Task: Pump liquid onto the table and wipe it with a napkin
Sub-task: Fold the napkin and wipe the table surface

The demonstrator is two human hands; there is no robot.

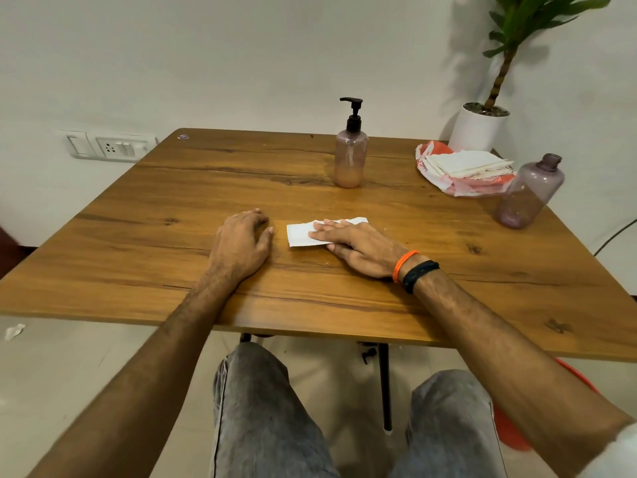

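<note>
A clear pump bottle (pixel 351 157) with a black pump head and pale orange liquid stands upright at the far middle of the wooden table (pixel 144 263). A folded white napkin (pixel 300 235) lies flat near the table's middle. My right hand (pixel 358 248) lies flat on the napkin's right part, fingers stretched out and pressing it to the wood. My left hand (pixel 243 241) rests palm down on the bare table just left of the napkin, fingers loosely curled, holding nothing. No liquid is visible on the wood.
A pile of white napkins in a red-and-white plastic wrapper (pixel 463 170) lies at the far right. A purple capless bottle (pixel 529 191) stands near the right edge. A potted plant (pixel 481 127) stands behind the table's corner. A wall socket (pixel 110 146) is at left.
</note>
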